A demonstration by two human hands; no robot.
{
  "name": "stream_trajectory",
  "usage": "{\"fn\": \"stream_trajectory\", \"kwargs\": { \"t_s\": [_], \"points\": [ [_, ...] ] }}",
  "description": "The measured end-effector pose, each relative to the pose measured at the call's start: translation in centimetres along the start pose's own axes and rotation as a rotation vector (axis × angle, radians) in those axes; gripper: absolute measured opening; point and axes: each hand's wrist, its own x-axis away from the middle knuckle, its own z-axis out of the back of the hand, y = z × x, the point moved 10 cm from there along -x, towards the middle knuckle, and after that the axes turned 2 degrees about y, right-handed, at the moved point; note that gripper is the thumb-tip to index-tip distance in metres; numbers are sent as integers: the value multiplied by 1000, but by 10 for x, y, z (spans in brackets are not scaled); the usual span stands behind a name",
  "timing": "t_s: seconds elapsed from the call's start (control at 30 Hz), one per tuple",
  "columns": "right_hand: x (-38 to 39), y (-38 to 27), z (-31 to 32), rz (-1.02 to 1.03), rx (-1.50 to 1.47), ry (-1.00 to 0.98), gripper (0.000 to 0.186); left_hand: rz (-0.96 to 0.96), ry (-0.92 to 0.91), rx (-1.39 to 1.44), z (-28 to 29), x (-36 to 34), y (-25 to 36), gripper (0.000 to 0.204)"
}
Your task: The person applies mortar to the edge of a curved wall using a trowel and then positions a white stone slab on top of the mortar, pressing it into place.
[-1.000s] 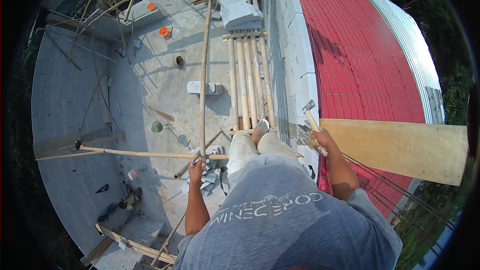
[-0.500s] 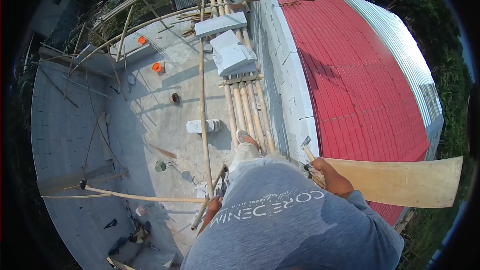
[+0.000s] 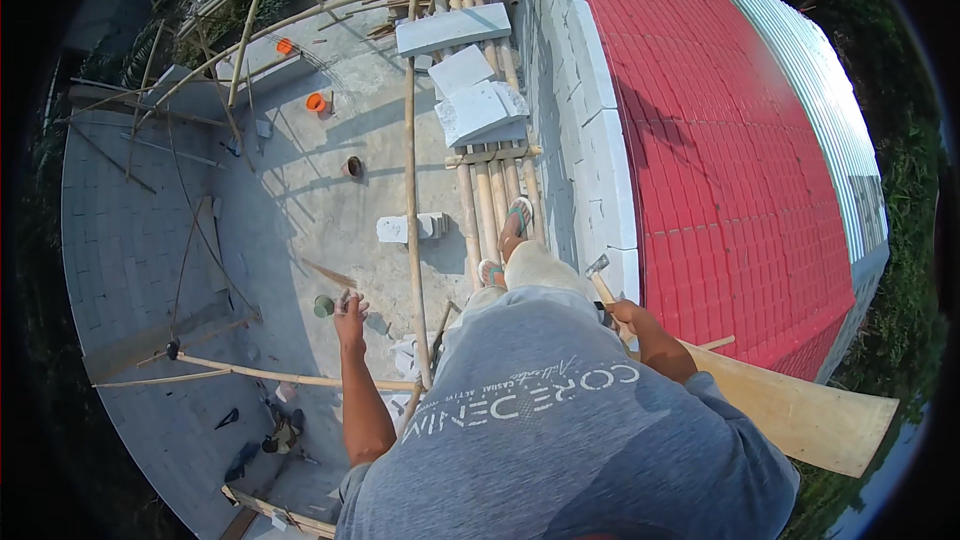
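Note:
My right hand [image 3: 624, 316] is closed round the wooden handle of a hammer [image 3: 598, 266], its metal head pointing away from me beside the block wall [image 3: 602, 160]. Under my right forearm a long pale board [image 3: 800, 402] juts out past the red roof. Out to the left, my left hand [image 3: 350, 314] is raised in the air with fingers apart and nothing visible in it. The upright-looking bamboo pole [image 3: 412, 190] stands between that hand and my body. My sandalled feet [image 3: 518, 215] are on a walkway of bamboo poles [image 3: 487, 205].
White blocks [image 3: 480, 112] and a long block [image 3: 453, 30] lie across the walkway ahead. Far below on the concrete floor [image 3: 290, 210] are more blocks [image 3: 412, 228], orange buckets [image 3: 316, 102] and a dark bucket [image 3: 352, 168]. A red roof [image 3: 710, 160] borders the wall.
My left hand has let go of the bamboo pole and swung out left and forward. One foot has stepped ahead. The board has tilted, its outer end lower; the hammer stays in my right hand.

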Motion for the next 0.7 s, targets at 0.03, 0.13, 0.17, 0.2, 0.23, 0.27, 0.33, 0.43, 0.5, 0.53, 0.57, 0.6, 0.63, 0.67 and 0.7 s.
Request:
{"fn": "stream_trajectory", "kwargs": {
  "t_s": [0.03, 0.13, 0.17, 0.2, 0.23, 0.27, 0.33, 0.43, 0.5, 0.53, 0.57, 0.6, 0.63, 0.67, 0.7],
  "points": [
    [-4, -16, 6, -3, 6, -1, 17, 23, 15, 22, -4, -8, -5, 51],
    [-16, -52, 16, -108, 133, -78, 25, 218, 51, 132, -23, -1, -69, 52],
    [-19, -69, 14, -108, 137, -81, 25, 310, 66, 145, -28, 6, -97, 51],
    [-22, -87, 21, -71, 142, -22, 25, 374, 35, 119, -36, 16, -118, 50],
    [-20, -110, 30, -31, 149, 40, 25, 437, 2, 99, -49, 25, -133, 49],
    [-18, -133, 29, 32, 102, 30, 28, 466, -49, 26, -61, 30, -142, 49],
    [-13, -167, 37, 31, 76, 48, 28, 470, -150, -16, -81, 38, -149, 44],
    [-5, -215, 48, 66, 63, 104, 28, 386, -94, -86, -102, 42, -134, 38],
    [3, -250, 55, 102, 41, 136, 31, 340, -66, -120, -114, 32, -116, 35],
    [6, -266, 56, 102, 45, 133, 31, 380, -55, 6, -117, 26, -119, 37],
    [9, -284, 57, 119, 87, 143, 32, 419, -46, 132, -121, 19, -120, 39],
    [5, -300, 57, 135, 124, 154, 34, 418, -44, 131, -122, 9, -114, 39],
    [0, -313, 57, 135, 123, 152, 34, 465, -21, 147, -121, 0, -112, 42],
    [-4, -326, 57, 136, 145, 146, 35, 512, 2, 163, -121, -9, -109, 44],
    [-6, -339, 57, 138, 169, 143, 36, 511, 1, 165, -123, -22, -101, 44]
  ]
}}
